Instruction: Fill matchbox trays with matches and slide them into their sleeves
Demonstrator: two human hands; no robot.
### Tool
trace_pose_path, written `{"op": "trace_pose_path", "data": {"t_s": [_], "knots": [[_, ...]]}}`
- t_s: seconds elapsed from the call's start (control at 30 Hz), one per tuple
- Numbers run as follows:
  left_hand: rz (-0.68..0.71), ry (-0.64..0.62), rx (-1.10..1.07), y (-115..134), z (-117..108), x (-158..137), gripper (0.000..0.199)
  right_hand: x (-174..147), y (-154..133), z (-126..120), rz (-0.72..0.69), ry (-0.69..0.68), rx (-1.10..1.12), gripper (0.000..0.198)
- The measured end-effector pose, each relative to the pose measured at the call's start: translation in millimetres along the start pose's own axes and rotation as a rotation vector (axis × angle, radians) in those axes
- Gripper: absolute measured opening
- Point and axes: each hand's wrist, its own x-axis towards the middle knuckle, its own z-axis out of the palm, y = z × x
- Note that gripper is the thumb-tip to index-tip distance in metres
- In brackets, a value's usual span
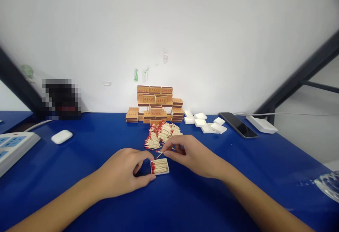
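A small white matchbox tray [162,173] lies on the blue table, filled with red-tipped matches [160,166]. My left hand [124,172] holds the tray at its left end, index finger at the far corner and thumb at the near one. Just above the tray's far edge, my right hand [192,156] pinches a few matches [159,154] between thumb and fingers, their red heads pointing left. Behind it spreads a loose pile of matches [164,132], partly hidden by the right hand's fingers.
Orange matchboxes [155,99] are stacked against the wall. To their right lie several white trays [208,123], a black phone [238,125] and a white box [261,124]. On the left are a white earbud case [61,137] and a power strip [18,147].
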Motion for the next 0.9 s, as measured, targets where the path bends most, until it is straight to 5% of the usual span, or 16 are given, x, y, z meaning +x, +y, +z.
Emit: {"op": "trace_pose_path", "data": {"t_s": [0.23,0.9], "knots": [[0.013,0.008,0.012,-1.3,-0.8,1.0,0.031,-2.3,-2.5,11.8,-0.132,-0.035,-0.156,0.009],[0.022,0.005,0.006,-0.2,-1.1,1.8,0.027,-5.6,-10.8,21.7,-0.055,0.065,0.028,0.004]]}}
